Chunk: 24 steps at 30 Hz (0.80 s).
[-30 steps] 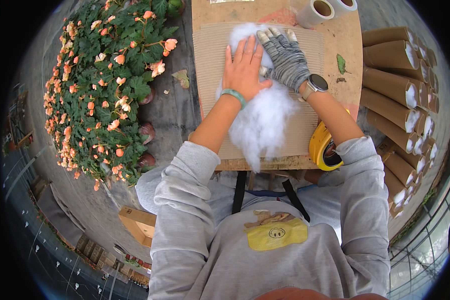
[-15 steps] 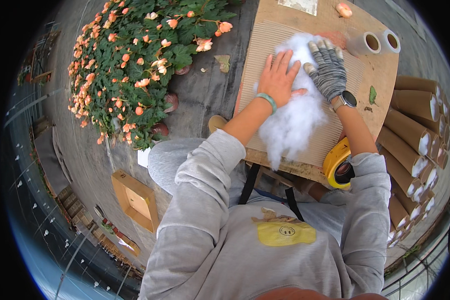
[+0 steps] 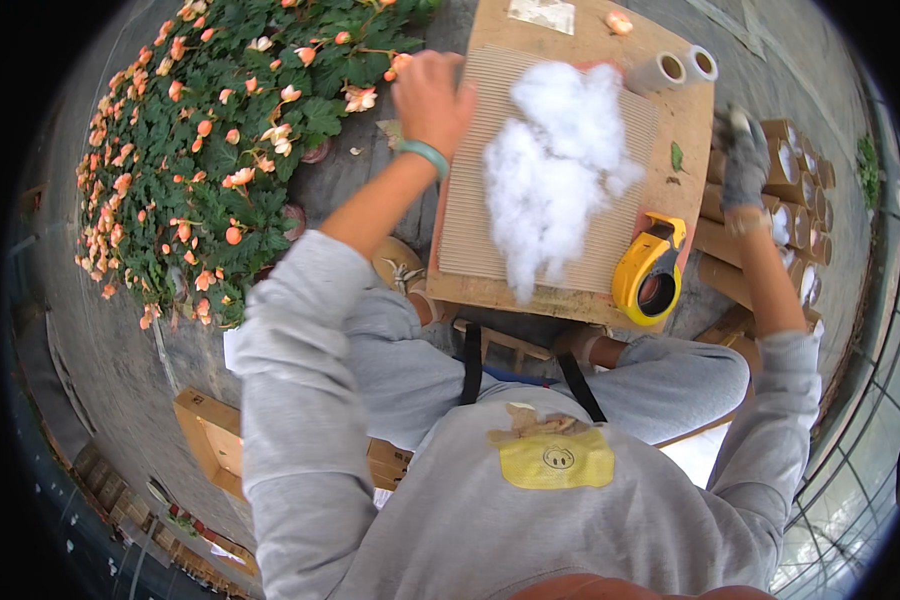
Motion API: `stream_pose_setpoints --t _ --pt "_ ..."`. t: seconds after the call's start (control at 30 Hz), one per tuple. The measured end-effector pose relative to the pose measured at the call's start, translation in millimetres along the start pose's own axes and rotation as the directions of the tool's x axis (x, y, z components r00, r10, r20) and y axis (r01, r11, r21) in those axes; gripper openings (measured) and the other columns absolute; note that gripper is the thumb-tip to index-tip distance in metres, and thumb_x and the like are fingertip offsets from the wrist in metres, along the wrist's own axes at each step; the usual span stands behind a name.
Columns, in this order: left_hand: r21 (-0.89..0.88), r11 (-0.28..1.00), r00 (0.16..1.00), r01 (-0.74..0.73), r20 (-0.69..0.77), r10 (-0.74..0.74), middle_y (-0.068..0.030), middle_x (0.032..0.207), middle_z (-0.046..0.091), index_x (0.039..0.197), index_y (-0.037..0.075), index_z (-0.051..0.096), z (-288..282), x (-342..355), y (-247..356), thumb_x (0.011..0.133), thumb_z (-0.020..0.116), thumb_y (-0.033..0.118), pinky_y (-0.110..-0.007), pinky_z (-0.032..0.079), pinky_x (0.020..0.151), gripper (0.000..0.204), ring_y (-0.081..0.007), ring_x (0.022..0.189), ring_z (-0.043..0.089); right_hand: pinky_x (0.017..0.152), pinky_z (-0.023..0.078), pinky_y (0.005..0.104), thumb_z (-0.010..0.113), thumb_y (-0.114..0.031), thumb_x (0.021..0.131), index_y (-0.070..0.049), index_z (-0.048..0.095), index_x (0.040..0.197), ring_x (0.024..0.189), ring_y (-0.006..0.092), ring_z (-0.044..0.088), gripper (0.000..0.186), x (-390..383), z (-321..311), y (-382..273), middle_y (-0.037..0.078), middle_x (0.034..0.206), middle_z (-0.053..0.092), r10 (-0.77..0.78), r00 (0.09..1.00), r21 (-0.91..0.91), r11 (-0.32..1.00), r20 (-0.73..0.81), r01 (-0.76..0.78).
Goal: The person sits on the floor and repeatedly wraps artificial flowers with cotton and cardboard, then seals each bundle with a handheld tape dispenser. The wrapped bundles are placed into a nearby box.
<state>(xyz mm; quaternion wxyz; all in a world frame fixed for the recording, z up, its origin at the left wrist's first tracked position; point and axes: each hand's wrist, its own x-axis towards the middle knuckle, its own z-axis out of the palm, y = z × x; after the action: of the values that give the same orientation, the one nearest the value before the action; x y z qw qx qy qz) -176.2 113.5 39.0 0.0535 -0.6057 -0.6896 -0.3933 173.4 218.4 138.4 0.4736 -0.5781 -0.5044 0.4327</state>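
Observation:
Loose white fibre stuffing (image 3: 560,140) lies heaped on a ribbed cardboard sheet (image 3: 464,210) atop a small wooden board (image 3: 692,140). My bare left hand (image 3: 432,105), with a green bangle, is off the stuffing at the sheet's upper left edge, fingers loosely bent and thumb apart, nothing visible in them. My gloved right hand (image 3: 746,155) is blurred beyond the board's right edge, near brown paper rolls (image 3: 725,245); its fingers are unclear. A yellow tape dispenser (image 3: 632,273) lies at the board's near right corner.
Pink-flowered plants (image 3: 205,180) fill the left side. Two film rolls (image 3: 655,73), a pink bloom (image 3: 618,22) and a leaf (image 3: 677,156) are on the board. An open carton (image 3: 210,440) is on the floor at lower left. My bent legs are below the board.
Both hands have lifted from the stuffing and moved apart, left hand to the upper left, right hand out past the board's right edge. My view has shifted.

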Motion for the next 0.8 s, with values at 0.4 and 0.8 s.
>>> stream_pose_setpoints --t 0.4,0.8 --pt "0.418 0.469 0.394 0.778 0.257 -0.883 -0.0266 0.138 0.035 0.132 -0.003 0.039 6 -178 -248 0.074 0.07 0.044 -0.043 0.036 0.101 0.081 -0.0398 0.123 0.041 0.071 0.047 0.0295 0.055 -0.046 0.087 -0.001 0.06 0.103 0.078 0.0152 0.058 0.047 -273 115 -3 0.008 0.087 0.063 0.421 0.584 -0.292 0.906 0.694 -0.306" --pt "-0.259 0.14 0.242 0.956 0.42 -0.875 -0.0142 0.11 0.062 0.11 -0.004 0.058 -2 -146 -305 0.068 0.079 0.033 -0.037 0.045 0.086 0.06 -0.0201 0.099 0.059 0.055 0.039 0.0244 0.049 -0.043 0.093 -0.006 0.047 0.12 0.062 0.0109 0.047 0.046 -255 155 8 0.002 0.071 0.051 0.519 0.562 -0.275 0.843 0.644 -0.463"
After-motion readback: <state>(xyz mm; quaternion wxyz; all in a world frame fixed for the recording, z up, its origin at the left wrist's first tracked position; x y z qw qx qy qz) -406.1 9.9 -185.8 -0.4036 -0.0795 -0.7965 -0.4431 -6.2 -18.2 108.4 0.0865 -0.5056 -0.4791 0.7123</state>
